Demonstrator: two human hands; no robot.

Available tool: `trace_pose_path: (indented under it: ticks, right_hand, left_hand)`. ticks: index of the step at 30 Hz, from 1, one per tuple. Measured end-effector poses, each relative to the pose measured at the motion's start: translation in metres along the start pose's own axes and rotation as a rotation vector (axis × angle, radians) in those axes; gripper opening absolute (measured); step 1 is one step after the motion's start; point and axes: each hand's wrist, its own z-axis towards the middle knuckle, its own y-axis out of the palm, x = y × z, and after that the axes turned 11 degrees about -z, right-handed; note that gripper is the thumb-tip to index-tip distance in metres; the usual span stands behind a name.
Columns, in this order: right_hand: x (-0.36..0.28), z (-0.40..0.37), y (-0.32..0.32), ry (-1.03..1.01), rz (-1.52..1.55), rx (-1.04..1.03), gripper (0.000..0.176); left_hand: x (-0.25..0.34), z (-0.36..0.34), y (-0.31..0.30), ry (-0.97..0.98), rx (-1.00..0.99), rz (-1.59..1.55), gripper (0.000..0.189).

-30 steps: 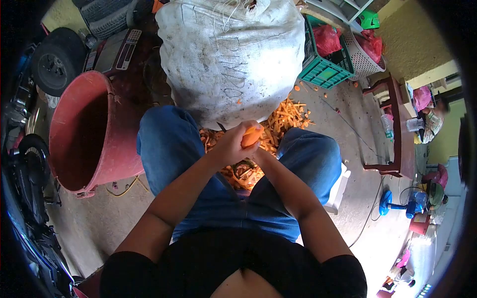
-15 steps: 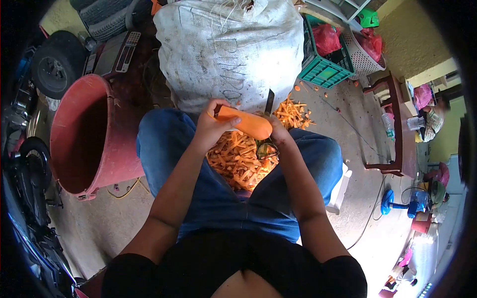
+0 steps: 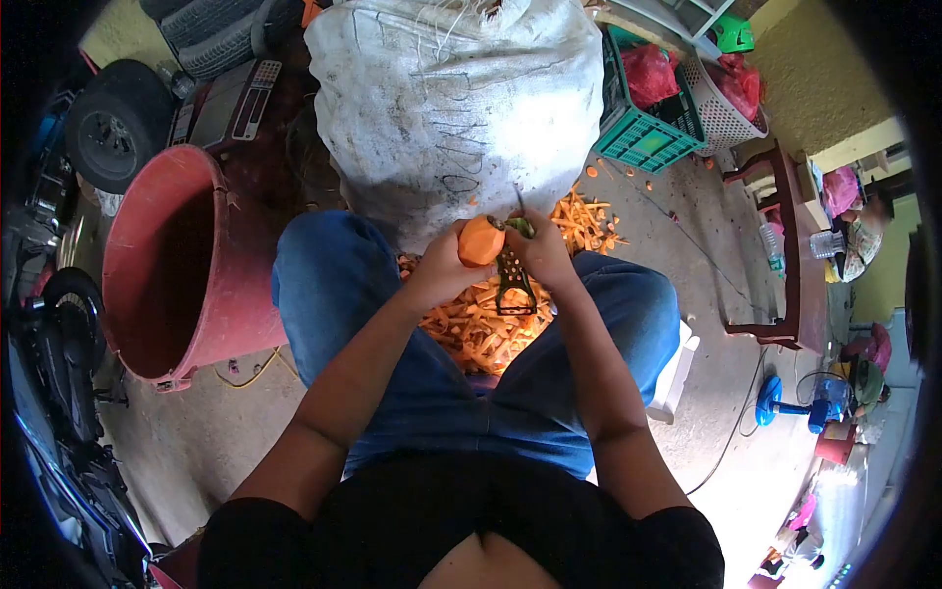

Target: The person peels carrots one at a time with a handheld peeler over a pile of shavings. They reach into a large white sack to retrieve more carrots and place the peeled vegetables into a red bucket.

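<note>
My left hand [image 3: 444, 271] is wrapped round a peeled orange carrot [image 3: 480, 241], whose blunt end faces me. Beside it, my right hand [image 3: 543, 253] holds a dark green peeler [image 3: 515, 295] with a slotted, framed end hanging down. A thin blade sticks up past the right fingers, and its handle is hidden. Below both hands, a heap of orange peelings [image 3: 481, 329] lies between my knees, and more peelings [image 3: 587, 222] lie beyond the right knee.
A large white sack [image 3: 456, 108] stands in front. On the left are a red bin [image 3: 250, 265] and a tyre [image 3: 118, 123]. A green crate [image 3: 653, 142], a white basket [image 3: 721, 118], a wooden frame [image 3: 785, 255] and a blue fan [image 3: 772, 401] are on the right.
The carrot has turned from lying sideways to pointing its end towards me. My left hand has moved down and right; the peeler now hangs more upright and the blade shows less.
</note>
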Motion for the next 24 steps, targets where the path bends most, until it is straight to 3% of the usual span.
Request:
trace_pose_path:
  ticks: [2,5,12,20,24]
  right_hand:
    - [-0.001,-0.001,-0.004,-0.176,-0.217,0.004,0.019]
    - [-0.016,-0.007,-0.010,-0.184,-0.466,-0.051,0.020]
    - [-0.019,-0.010,-0.011,-0.236,-0.497,-0.110,0.022]
    - [-0.018,-0.011,-0.005,-0.225,-0.622,-0.035,0.024]
    - [-0.010,-0.011,0.001,-0.236,-0.545,-0.001,0.026]
  left_hand:
    - [0.005,0.003,-0.004,-0.063,-0.004,0.096,0.048]
    - [0.016,0.005,-0.005,-0.069,0.013,0.131,0.047]
    - [0.019,0.005,-0.011,-0.118,-0.096,0.198,0.048]
    - [0.024,0.004,-0.011,-0.073,-0.134,0.190,0.047]
    - [0.023,0.001,-0.013,-0.055,-0.173,0.083,0.049]
